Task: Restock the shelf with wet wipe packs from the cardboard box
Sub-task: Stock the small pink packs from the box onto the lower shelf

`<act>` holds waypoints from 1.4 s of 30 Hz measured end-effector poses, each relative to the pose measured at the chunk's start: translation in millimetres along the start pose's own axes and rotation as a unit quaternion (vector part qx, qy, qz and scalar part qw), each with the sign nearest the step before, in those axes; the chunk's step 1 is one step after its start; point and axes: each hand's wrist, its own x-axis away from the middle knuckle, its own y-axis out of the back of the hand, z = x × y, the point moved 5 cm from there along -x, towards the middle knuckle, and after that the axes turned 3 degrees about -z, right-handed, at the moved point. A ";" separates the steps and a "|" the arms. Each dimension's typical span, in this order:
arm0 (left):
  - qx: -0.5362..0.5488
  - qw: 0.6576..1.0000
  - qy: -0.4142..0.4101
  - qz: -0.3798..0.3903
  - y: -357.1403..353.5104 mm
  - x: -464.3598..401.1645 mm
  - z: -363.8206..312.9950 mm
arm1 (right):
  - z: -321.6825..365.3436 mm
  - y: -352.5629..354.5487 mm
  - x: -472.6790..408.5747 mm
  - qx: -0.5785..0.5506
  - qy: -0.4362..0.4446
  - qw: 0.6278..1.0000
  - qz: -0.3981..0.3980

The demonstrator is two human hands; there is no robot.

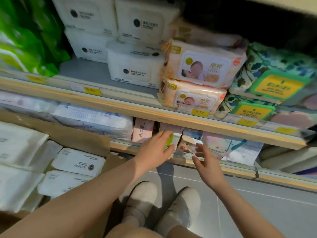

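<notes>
The cardboard box [89,136] stands at the lower left with white wet wipe packs [78,162] lying in it. My left hand [155,148] reaches to the lower shelf [214,164], its fingers spread flat against a small green-labelled pack [169,140] at the shelf's front. My right hand [206,161] hovers just right of it, fingers apart and holding nothing, in front of a clear-wrapped pack [187,143]. White wipe packs [135,69] like those in the box are stacked on the upper shelf [120,102].
Green packs [25,40] fill the upper shelf's left. Orange baby-photo packs [204,66] and floral green-lidded packs [277,78] sit to the right. Yellow price tags [91,91] line the shelf edge. My two feet in pale shoes [142,198] stand on grey floor tiles.
</notes>
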 end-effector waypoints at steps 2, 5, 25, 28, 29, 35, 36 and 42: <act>-0.040 0.999 -0.018 -0.014 29.6 19.4 14.9 | 31.6 12.7 -6.3 0.060 0.031 0.996 0.057; -0.103 0.994 -0.007 -0.028 72.4 51.6 48.6 | 96.1 20.9 -17.6 0.113 0.096 0.985 0.091; -0.276 0.940 0.202 0.010 192.4 393.2 281.9 | 264.4 -312.9 124.0 0.191 0.330 0.822 0.423; -0.280 0.942 0.184 -0.013 177.4 399.4 291.1 | 248.0 -343.8 136.8 0.235 0.350 0.792 0.442; -0.280 0.943 0.177 -0.023 173.9 400.9 295.0 | 243.0 -352.2 138.5 0.247 0.353 0.787 0.442; -0.277 0.947 0.135 -0.090 163.4 404.6 308.7 | 220.5 -406.0 145.3 0.309 0.418 0.716 0.466; -0.279 0.946 0.127 -0.103 161.8 404.2 311.0 | 218.6 -415.2 147.8 0.313 0.426 0.706 0.471; -0.293 0.937 0.119 -0.149 152.9 400.8 319.7 | 203.9 -457.9 157.4 0.334 0.424 0.664 0.516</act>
